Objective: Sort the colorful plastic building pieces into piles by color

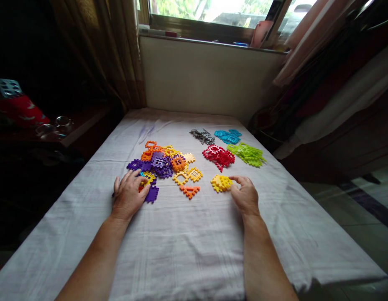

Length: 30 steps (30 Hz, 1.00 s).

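White cloth [181,242], left fingertips [144,184] partly hidden

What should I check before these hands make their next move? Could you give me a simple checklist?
1. Right hand at the small yellow pile: ok, its fingertips are at the pile's right edge.
2. Left hand at the mixed pile: ok, it lies over the near left part.
3. Left hand's hold on a piece: cannot tell, the hand hides what is under it.
4. Mixed pile down to one colour: not ok, purple, orange and yellow pieces lie together.
5. Red pile and green pile clearly apart: cannot tell, their edges lie very close.
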Available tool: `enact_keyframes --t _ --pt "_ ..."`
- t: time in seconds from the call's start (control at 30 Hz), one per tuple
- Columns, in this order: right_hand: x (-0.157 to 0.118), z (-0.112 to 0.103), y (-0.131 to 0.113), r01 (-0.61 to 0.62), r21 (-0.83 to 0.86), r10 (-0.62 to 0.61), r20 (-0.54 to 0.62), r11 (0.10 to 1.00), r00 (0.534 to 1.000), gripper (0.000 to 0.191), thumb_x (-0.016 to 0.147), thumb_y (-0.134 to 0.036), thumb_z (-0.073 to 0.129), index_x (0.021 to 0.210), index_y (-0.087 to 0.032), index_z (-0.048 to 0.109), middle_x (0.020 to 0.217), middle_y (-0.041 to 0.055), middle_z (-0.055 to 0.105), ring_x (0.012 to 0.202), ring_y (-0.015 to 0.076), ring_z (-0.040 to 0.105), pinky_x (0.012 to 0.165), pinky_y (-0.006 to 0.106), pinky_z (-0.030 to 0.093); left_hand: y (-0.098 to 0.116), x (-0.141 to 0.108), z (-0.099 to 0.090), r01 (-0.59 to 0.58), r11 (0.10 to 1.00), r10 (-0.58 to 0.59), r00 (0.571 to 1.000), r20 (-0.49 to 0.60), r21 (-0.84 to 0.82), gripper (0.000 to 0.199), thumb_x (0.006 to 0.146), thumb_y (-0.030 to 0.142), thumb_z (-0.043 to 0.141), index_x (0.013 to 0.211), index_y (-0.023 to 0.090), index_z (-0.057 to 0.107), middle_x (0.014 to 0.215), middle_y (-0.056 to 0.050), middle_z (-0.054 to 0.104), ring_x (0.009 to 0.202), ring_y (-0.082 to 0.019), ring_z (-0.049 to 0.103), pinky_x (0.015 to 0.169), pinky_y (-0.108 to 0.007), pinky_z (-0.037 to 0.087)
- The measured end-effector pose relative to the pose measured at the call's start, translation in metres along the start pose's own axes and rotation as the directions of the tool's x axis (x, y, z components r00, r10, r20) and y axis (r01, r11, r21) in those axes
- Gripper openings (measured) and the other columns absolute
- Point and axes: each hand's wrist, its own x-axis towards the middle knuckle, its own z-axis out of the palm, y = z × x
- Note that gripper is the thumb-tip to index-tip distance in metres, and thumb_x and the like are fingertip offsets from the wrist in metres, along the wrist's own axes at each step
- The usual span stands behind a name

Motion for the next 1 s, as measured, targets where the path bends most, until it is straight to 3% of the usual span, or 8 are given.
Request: enact_keyframes --t 0.2,0.4,0.53,0.63,0.77,0.87,1.0 --pt "-0.002 -0.002 -0.014 0.055 0.074 -0.05 -0.069 0.996 0.996 0.031 0.073 -0.026 0.046 0.086 -0.021 0.074 0.095 0.0084 0.07 0.091 0.0238 0.063 0.082 0.037 0.05 0.006 0.004 -0.006 -0.044 0.998 0.038 0.992 -0.118 -0.055 0.021 0.093 0.035 0.049 0.092 0.025 0.067 0.125 -0.008 0.069 0.125 -0.03 0.057 0.112 -0.058 0.031" --pt "-0.013 0.006 -0.034 0.212 0.167 -0.202 -0.074 0.963 0.977 0.026 0.081 -0.029 0.048 0.09 -0.021 0.072 0.092 0.0087 0.071 0.09 0.0228 0.065 0.086 0.038 0.051 0.016 0.005 -0.015 -0.13 0.958 0.062 0.964 -0.258 -0.254 0.03 0.096 0.042 0.047 0.092 0.021 0.069 0.104 -0.008 0.074 0.101 -0.023 0.067 0.097 -0.04 0.048" --pt "-0.029 0.016 -0.06 0.288 0.317 -0.319 0.05 0.904 0.947 0.025 0.087 -0.034 0.054 0.1 -0.021 0.071 0.089 0.0063 0.073 0.081 0.0193 0.066 0.081 0.034 0.053 0.03 -0.002 -0.006 -0.157 0.88 0.077 0.978 -0.192 -0.448 0.028 0.095 0.042 0.05 0.093 0.022 0.07 0.09 -0.004 0.074 0.086 -0.018 0.068 0.083 -0.031 0.054" --pt "-0.042 0.023 -0.078 0.316 0.417 -0.411 0.159 0.852 0.898 0.025 0.088 -0.036 0.061 0.107 -0.023 0.07 0.09 0.0045 0.074 0.078 0.0172 0.067 0.076 0.031 0.054 0.041 -0.008 0.004 -0.189 0.826 0.138 0.981 -0.134 -0.532 0.027 0.094 0.043 0.054 0.092 0.022 0.071 0.089 -0.004 0.075 0.084 -0.017 0.069 0.081 -0.03 0.055" --pt "-0.049 0.029 -0.088 0.381 0.469 -0.516 0.199 0.797 0.833 0.015 0.091 -0.031 0.06 0.092 -0.024 0.073 0.084 0.0035 0.073 0.08 0.0168 0.066 0.077 0.029 0.051 0.052 -0.012 0.012 -0.252 0.779 0.219 0.967 -0.128 -0.574 0.024 0.093 0.04 0.057 0.093 0.022 0.073 0.089 -0.005 0.077 0.087 -0.018 0.071 0.082 -0.031 0.055" --pt "-0.049 0.029 -0.088 0.361 0.478 -0.506 0.214 0.8 0.836 0.019 0.092 -0.029 0.057 0.083 -0.024 0.072 0.079 0.0026 0.072 0.076 0.0158 0.065 0.072 0.027 0.05 0.055 -0.012 0.012 -0.266 0.765 0.246 0.962 -0.115 -0.586 0.023 0.093 0.038 0.057 0.094 0.023 0.074 0.089 -0.005 0.077 0.085 -0.018 0.071 0.082 -0.032 0.056" --pt "-0.051 0.026 -0.092 0.294 0.534 -0.479 0.245 0.792 0.843 0.016 0.089 -0.031 0.059 0.096 -0.022 0.071 0.082 0.0026 0.072 0.07 0.0138 0.063 0.066 0.025 0.051 0.056 -0.012 0.012 -0.258 0.752 0.239 0.964 -0.113 -0.607 0.023 0.093 0.038 0.058 0.094 0.022 0.074 0.089 -0.005 0.077 0.085 -0.018 0.071 0.082 -0.032 0.057"
